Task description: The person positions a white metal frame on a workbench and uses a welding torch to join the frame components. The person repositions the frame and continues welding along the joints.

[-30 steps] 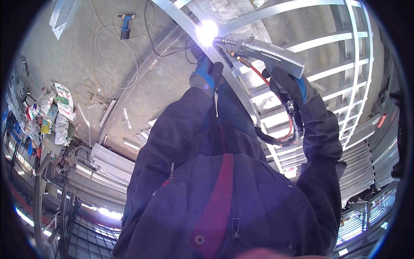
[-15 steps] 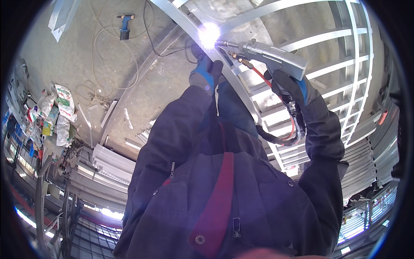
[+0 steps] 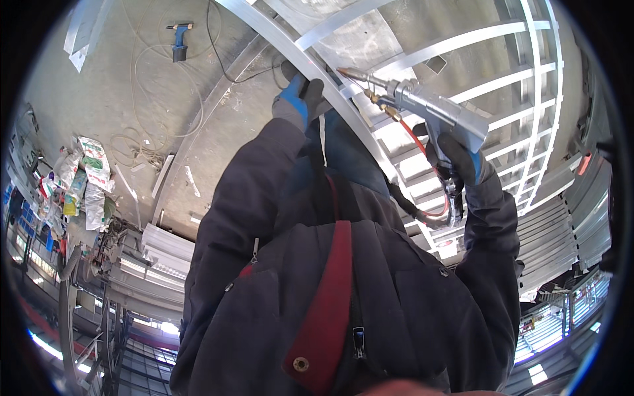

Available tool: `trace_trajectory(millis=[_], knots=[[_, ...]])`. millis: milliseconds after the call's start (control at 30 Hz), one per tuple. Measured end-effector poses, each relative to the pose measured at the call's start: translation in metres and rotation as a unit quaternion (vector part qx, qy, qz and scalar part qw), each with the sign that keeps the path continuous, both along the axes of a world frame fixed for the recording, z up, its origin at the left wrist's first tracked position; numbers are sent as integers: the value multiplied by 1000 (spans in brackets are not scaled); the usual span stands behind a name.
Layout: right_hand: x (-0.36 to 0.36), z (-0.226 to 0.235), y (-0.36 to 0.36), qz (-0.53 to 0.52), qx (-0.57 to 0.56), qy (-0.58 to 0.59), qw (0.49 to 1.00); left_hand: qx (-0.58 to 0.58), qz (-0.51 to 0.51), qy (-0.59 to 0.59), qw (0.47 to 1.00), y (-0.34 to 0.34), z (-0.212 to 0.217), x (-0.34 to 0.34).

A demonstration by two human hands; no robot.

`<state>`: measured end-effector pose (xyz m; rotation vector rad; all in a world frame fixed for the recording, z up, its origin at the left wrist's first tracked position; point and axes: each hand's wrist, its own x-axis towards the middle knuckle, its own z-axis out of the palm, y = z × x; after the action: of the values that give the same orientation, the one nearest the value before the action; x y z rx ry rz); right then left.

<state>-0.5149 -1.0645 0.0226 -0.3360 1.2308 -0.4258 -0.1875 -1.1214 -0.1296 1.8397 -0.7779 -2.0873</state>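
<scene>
Your gloved right hand grips the grey welding torch, nozzle just beside the curved metal frame rail; your gloved left hand clasps that rail nearby.

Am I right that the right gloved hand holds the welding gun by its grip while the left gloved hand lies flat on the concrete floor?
Not quite. In the head view the left hand grips the curved metal bar of the frame, not the floor. The right hand does hold the welding gun by its grip.
</scene>
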Motion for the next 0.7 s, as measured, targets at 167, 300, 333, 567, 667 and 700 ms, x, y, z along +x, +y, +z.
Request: trace_trajectory(millis=[167,300,333,567,667,700], knots=[[-7,-6,39,9,-14,43,999,-78,-160,-125,976,9,5,12],[-11,-26,53,-1,4,17,1000,-66,-238,-130,960,34,8,21],[-12,-31,54,3,-5,11,1000,-80,-245,-124,958,40,5,23],[-18,-51,55,15,-57,-21,998,-160,-245,-163,942,74,-43,27],[-21,-55,52,33,-31,-41,998,-168,-221,-159,947,83,-54,29],[-21,-56,51,29,-32,-42,998,-171,-217,-161,948,84,-56,29]])
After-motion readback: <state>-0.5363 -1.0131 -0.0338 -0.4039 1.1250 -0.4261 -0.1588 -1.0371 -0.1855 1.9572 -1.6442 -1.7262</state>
